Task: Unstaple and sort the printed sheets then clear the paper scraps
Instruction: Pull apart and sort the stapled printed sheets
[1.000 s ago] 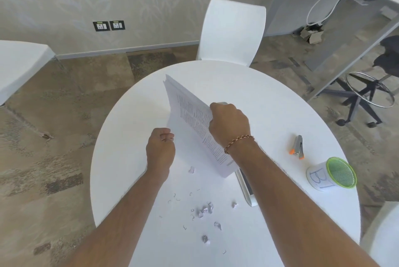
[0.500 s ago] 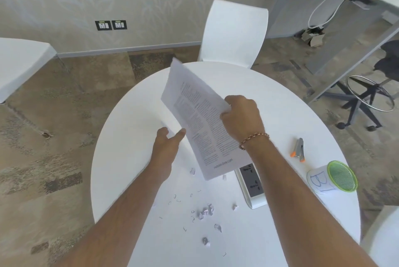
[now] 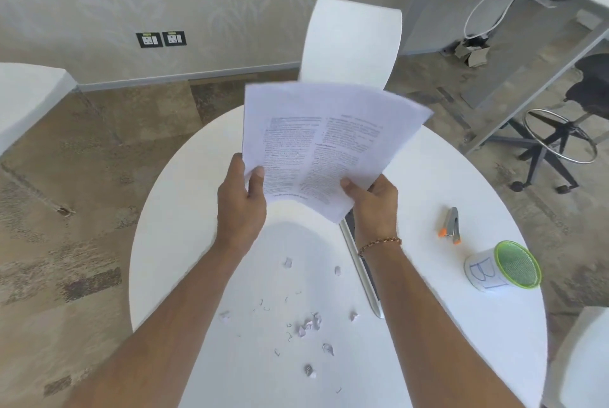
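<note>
On the round white table lie paper scraps. Above it, the left hand and right hand both pinch the printed sheets, held up

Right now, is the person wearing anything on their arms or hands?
Both arms are bare, with no sleeves showing. The left hand has nothing on it that I can see. By the right hand, a thin beaded bracelet of brown and gold links circles the wrist. No gloves or watch show.
</note>
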A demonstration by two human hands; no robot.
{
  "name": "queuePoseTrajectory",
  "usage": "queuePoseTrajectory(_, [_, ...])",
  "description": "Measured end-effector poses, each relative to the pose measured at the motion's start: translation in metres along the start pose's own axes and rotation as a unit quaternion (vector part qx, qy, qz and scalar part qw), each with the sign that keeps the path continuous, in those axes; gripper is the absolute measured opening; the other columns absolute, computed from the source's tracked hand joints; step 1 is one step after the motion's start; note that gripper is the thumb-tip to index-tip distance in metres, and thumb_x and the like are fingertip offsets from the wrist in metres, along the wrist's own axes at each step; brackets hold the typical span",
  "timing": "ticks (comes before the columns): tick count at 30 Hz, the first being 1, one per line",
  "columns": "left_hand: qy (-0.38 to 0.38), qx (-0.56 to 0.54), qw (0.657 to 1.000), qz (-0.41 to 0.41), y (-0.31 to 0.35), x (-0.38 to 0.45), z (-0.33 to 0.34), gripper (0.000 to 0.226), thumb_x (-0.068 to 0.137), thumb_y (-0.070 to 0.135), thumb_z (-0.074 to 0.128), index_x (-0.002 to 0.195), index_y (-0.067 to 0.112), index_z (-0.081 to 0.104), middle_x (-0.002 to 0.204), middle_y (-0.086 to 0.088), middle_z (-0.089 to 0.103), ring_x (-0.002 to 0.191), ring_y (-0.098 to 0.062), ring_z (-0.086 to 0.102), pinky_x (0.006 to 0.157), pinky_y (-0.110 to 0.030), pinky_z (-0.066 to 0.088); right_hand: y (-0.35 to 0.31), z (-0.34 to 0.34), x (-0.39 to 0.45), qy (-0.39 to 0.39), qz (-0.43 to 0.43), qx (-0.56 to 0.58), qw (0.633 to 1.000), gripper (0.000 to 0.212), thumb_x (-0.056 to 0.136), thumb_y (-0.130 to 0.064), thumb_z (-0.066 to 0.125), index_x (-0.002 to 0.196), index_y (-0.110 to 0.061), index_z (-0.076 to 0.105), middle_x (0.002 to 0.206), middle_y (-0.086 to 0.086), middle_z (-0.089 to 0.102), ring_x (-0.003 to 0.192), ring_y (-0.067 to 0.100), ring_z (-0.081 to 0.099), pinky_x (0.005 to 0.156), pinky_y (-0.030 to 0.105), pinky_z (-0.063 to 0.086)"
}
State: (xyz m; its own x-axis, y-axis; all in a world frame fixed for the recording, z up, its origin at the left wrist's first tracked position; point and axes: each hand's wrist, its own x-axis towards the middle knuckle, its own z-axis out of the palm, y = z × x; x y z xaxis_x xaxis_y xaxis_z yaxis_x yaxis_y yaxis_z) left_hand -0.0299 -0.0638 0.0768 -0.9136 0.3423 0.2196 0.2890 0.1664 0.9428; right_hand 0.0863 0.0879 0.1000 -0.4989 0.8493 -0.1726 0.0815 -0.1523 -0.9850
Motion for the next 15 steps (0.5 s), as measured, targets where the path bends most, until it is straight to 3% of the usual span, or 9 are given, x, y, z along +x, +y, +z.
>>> queuePoseTrajectory(2, [-0.010, 0.027, 1.000, 0.005, -0.010, -0.006, 0.001, 0.014, 0.103, 0.013, 0.045, 0.108, 0.000, 0.050, 0.100, 0.000, 0.066, 0.090, -0.004, 0.059, 0.079, -0.004, 0.042, 0.017, 0.002, -0.004, 0.016, 0.012, -0.002, 1.000, 0.023, 0.077, -0.004, 0.070, 0.099, -0.010, 0.073, 0.099, 0.005, 0.078, 0.100, 0.031, 0.072, 0.095, 0.054, 0.055])
queuePoseTrajectory(4, [-0.023, 0.044, 0.999, -0.009, -0.022, -0.014, 0.002, 0.013, 0.104, 0.014, 0.045, 0.105, 0.002, 0.050, 0.099, 0.000, 0.065, 0.088, -0.011, 0.057, 0.074, -0.009, 0.042, 0.030, 0.003, -0.009, 0.024, 0.022, -0.015, 0.999, 0.023, 0.079, -0.002, 0.068, 0.100, -0.012, 0.073, 0.098, 0.003, 0.078, 0.098, 0.028, 0.072, 0.091, 0.048, 0.057])
queuePoseTrajectory(8, [-0.035, 0.049, 0.997, -0.054, -0.036, -0.023, 0.000, 0.012, 0.104, 0.016, 0.045, 0.110, 0.010, 0.053, 0.109, 0.002, 0.066, 0.097, -0.014, 0.060, 0.073, -0.014, 0.043, 0.046, 0.001, -0.013, 0.015, 0.019, -0.051, 0.998, 0.019, 0.086, -0.003, 0.067, 0.098, -0.017, 0.073, 0.093, -0.002, 0.077, 0.090, 0.019, 0.070, 0.079, 0.031, 0.053])
queuePoseTrajectory(15, [-0.052, 0.057, 0.993, -0.090, -0.034, -0.018, 0.003, 0.012, 0.104, 0.018, 0.044, 0.099, 0.008, 0.049, 0.093, 0.009, 0.064, 0.082, -0.004, 0.058, 0.067, -0.015, 0.043, 0.049, 0.000, -0.009, 0.020, 0.017, -0.086, 0.996, 0.016, 0.087, -0.006, 0.067, 0.097, -0.018, 0.072, 0.093, -0.002, 0.077, 0.092, 0.021, 0.071, 0.083, 0.035, 0.056])
